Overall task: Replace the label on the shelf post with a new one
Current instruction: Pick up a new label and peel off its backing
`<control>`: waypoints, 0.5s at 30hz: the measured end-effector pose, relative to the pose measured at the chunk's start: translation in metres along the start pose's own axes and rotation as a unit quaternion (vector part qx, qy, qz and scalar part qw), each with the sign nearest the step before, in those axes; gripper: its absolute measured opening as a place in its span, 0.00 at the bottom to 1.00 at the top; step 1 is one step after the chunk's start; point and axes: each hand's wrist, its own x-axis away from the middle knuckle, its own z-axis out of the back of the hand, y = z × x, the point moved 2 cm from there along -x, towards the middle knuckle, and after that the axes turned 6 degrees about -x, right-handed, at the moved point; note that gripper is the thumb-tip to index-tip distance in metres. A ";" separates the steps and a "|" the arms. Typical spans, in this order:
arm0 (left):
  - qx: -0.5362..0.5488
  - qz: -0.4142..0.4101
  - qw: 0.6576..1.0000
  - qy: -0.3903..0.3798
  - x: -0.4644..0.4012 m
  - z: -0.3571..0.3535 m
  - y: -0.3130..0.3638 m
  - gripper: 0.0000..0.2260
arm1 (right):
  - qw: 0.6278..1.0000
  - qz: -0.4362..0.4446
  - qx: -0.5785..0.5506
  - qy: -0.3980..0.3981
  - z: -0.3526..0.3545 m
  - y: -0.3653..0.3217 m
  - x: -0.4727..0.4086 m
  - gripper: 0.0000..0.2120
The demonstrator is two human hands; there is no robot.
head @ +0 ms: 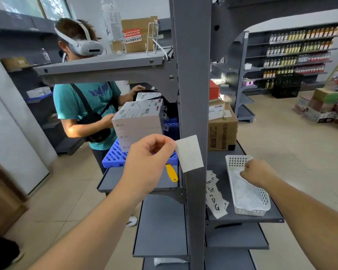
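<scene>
A blank white label (189, 153) is pinched by its left edge between the thumb and forefinger of my left hand (147, 158). It hangs in front of the grey shelf post (193, 84), which runs up the middle of the view. My right hand (257, 173) reaches into a white plastic basket (261, 203) on the right shelf, fingers curled over white scraps inside; whether it grips one is hidden. A row of white labels with black handwritten marks (215, 193) lies on the shelf between post and basket.
A yellow scraper (172, 173) lies on the left shelf beside a blue plastic crate (113, 156) carrying stacked white boxes (139, 121). A person in a teal shirt and headset stands behind them. A cardboard box (221, 131) sits behind the basket. Stocked shelves line the far right.
</scene>
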 end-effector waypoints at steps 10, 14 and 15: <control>0.010 0.012 1.000 0.006 -0.007 -0.005 0.003 0.08 | 0.984 0.012 -0.158 0.076 0.027 -0.021 0.022 0.14; 0.026 0.013 1.000 0.009 -0.009 -0.011 0.008 0.09 | 0.929 0.092 -0.296 0.202 0.062 -0.058 0.052 0.07; 0.030 0.013 0.999 0.010 -0.010 -0.012 0.009 0.09 | 0.906 0.121 -0.334 0.232 0.072 -0.068 0.061 0.06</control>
